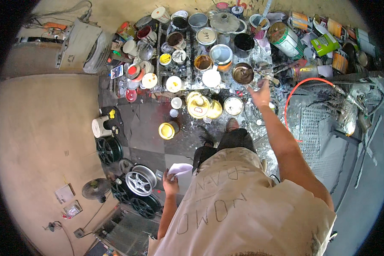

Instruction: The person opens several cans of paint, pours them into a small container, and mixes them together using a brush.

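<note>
My left hand [170,184] is down at my left side, its fingers closed on a folded sheet of white paper [182,170]. My right arm stretches forward to the cluttered work table. Over its front edge, my right hand [261,94] has thumb and fingers apart, and I see nothing between them. Just beyond that hand stands a round can with dark brown contents [242,74]. A tool with a pale handle [274,80] lies close to the fingertips; its kind is hard to make out. A white round lid [211,78] lies left of the brown can.
Paint cans and tubs crowd the table, including a large green-and-white can [291,46]. On the floor ahead are yellow-topped cans [198,106] and a yellow-rimmed can [167,131]. A red hose [287,102] curves at the right. Wheel rims [141,180] and a fan [96,189] stand left.
</note>
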Tool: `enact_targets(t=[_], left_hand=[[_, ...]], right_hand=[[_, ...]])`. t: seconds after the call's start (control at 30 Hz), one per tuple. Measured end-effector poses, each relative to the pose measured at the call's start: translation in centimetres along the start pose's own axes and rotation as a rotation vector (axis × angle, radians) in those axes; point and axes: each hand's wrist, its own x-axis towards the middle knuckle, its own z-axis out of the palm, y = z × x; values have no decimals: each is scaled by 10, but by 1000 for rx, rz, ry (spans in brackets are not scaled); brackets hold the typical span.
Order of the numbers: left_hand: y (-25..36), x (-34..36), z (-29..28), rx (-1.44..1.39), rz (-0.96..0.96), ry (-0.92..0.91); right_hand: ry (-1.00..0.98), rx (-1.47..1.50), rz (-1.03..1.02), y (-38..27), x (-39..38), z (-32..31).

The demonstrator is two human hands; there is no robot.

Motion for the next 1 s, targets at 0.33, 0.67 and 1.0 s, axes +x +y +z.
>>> enact_targets(t=[0.33,0.67,1.0], left_hand=[[-5,-20,-12,-10,-76,-26],[-32,-57,-7,-161,-80,-6],[-66,-46,23,-27,-80,-10]], right_hand=[[70,-111,-169,-48,5,30],[-2,-8,-160,-51,16,17],[102,108,-411,-60,-77,-87]])
